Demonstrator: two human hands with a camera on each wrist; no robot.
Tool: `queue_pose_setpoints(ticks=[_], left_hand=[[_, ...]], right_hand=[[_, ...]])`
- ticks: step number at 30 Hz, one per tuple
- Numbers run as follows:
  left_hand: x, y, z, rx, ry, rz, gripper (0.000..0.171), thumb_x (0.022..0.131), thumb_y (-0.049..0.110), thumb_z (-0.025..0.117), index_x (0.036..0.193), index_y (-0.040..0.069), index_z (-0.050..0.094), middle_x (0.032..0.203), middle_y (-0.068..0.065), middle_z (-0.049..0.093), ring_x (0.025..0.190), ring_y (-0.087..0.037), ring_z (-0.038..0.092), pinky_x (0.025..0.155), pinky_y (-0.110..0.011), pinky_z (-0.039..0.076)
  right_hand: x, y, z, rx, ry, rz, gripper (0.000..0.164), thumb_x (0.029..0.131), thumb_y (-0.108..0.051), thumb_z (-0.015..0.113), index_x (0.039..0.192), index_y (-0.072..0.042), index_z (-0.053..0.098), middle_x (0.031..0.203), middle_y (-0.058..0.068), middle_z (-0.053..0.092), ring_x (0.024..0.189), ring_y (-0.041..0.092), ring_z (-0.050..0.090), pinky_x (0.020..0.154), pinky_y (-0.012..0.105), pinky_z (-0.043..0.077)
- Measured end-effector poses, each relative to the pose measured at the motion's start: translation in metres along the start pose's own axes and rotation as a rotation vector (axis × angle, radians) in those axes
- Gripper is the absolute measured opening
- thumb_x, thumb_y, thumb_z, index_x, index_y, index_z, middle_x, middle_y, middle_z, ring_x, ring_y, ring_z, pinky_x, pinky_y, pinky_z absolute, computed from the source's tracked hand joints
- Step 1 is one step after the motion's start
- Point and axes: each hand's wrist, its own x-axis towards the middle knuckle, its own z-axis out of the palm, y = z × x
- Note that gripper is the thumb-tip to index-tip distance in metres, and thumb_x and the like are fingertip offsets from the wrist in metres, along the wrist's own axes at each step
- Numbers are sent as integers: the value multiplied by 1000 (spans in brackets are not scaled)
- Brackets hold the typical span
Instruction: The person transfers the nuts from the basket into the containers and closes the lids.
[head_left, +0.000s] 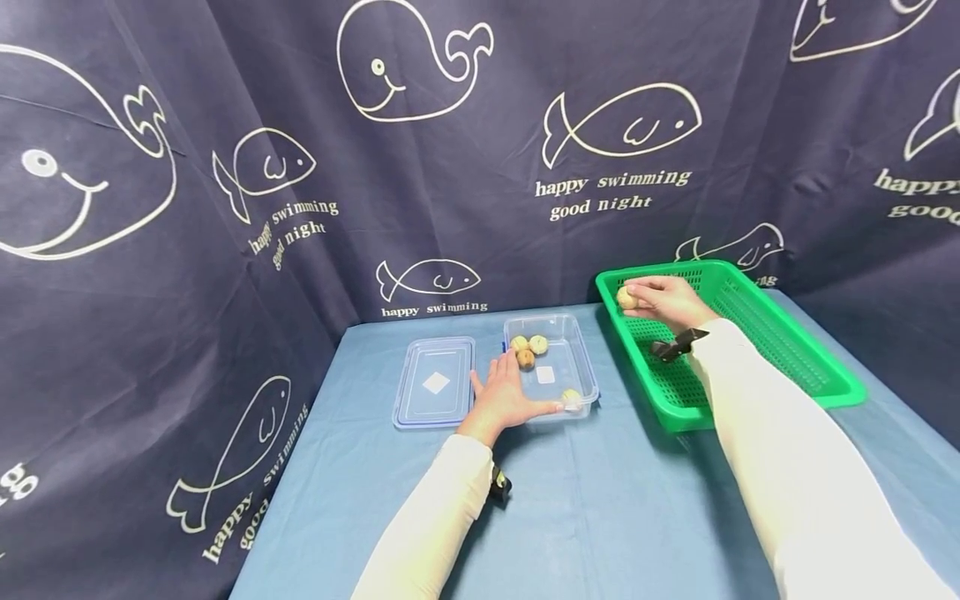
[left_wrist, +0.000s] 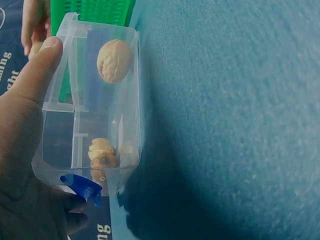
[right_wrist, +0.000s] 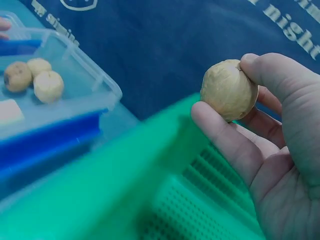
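Note:
Between its thumb and fingertips my right hand pinches a walnut, raised above the left rim of a green plastic basket. My left hand touches the near-left corner of a clear plastic container, its fingers spread along the left side and its thumb straight at the near rim. Inside the container, three walnuts sit close together toward the left side. A single walnut lies apart by the near wall, partly behind the thumb in the head view.
A clear lid with a blue edge lies flat left of the container. Blue cloth covers the table. A dark curtain with fish drawings hangs behind and at both sides. Each wrist wears a black camera mount.

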Motion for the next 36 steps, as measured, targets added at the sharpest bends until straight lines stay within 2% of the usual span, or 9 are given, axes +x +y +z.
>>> queue_pose_setpoints(ticks=[4, 8, 10, 14, 20, 31, 36], left_hand=[[6, -4, 4, 5, -6, -16, 138, 64, 83, 73, 162, 6, 13, 167, -12, 22, 153, -32, 19, 116, -69, 3], [8, -4, 4, 2, -17, -24, 140, 64, 84, 73, 163, 7, 11, 167, -12, 21, 154, -32, 18, 116, -69, 1], [8, -4, 4, -4, -17, -24, 140, 64, 83, 73, 163, 7, 10, 167, -12, 21, 154, -32, 18, 116, -69, 0], [8, -4, 5, -6, -18, -24, 140, 64, 83, 74, 163, 7, 10, 166, -13, 22, 153, -31, 19, 115, -70, 0], [7, -3, 4, 4, -6, -15, 137, 66, 81, 74, 162, 5, 14, 166, -14, 24, 153, -33, 20, 115, -71, 1], [2, 0, -2, 19, 0, -3, 135, 66, 82, 73, 161, 3, 17, 165, -14, 26, 152, -33, 23, 115, -70, 7], [7, -3, 3, 8, -2, -12, 137, 65, 82, 73, 162, 5, 15, 165, -13, 25, 152, -31, 21, 115, -71, 4]], right_hand=[[7, -3, 19, -3, -22, 31, 38, 100, -3, 61, 133, 14, 50, 98, 6, 73, 88, 18, 74, 85, 35, 58], [14, 0, 36, -34, -27, 32, 37, 101, -3, 60, 132, 14, 50, 95, 4, 73, 85, 16, 73, 83, 34, 59], [19, 5, 41, -53, -31, 24, 43, 101, -4, 60, 135, 18, 46, 95, 3, 73, 83, 14, 73, 82, 33, 59], [27, 13, 52, -79, -29, 36, 42, 100, -6, 63, 133, 16, 50, 95, 3, 72, 83, 13, 72, 81, 33, 59], [31, 19, 68, -147, -13, 39, 50, 101, -8, 62, 139, 19, 46, 98, 2, 69, 85, 12, 71, 83, 34, 58], [35, 22, 80, -142, -45, 60, 52, 102, -9, 61, 141, 20, 42, 93, 0, 70, 83, 9, 70, 82, 30, 59], [36, 19, 83, -136, -42, 48, 48, 100, -9, 64, 137, 17, 47, 109, 8, 66, 88, 13, 71, 86, 35, 58]])
